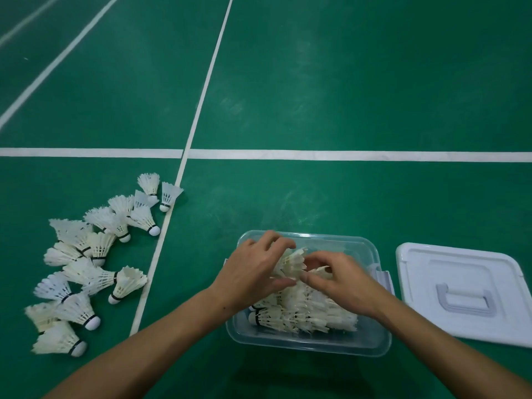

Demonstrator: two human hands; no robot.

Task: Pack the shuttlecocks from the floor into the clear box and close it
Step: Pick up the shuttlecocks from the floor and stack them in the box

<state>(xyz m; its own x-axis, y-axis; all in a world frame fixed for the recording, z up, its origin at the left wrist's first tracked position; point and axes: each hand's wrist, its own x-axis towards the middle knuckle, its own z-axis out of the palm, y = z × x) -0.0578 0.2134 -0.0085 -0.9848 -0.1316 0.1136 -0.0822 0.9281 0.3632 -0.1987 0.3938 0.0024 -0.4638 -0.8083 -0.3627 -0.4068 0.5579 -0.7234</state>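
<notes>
- A person crouches over a clear plastic box (308, 345) on a green badminton court floor (316, 82), both bare hands working inside it.
- The left hand (253, 267) curls its fingers round the feather skirt of a shuttlecock (293, 260) at the far end of the box.
- The right hand (342, 279) pinches the feathers next to it; exactly which shuttlecock it holds I cannot tell.
- Packed shuttlecocks (302, 315) lie in a row along the box bottom, corks pointing left.
- A loose pile of shuttlecocks (86, 263) waits on the floor, well apart to the left, past a white court line (157, 254).
- The white lid (463, 292) lies flat just right of the box.
- Best handling, I judge: nest each one cork-first into the row, light fingers, feathers uncrushed, stack below the rim.
</notes>
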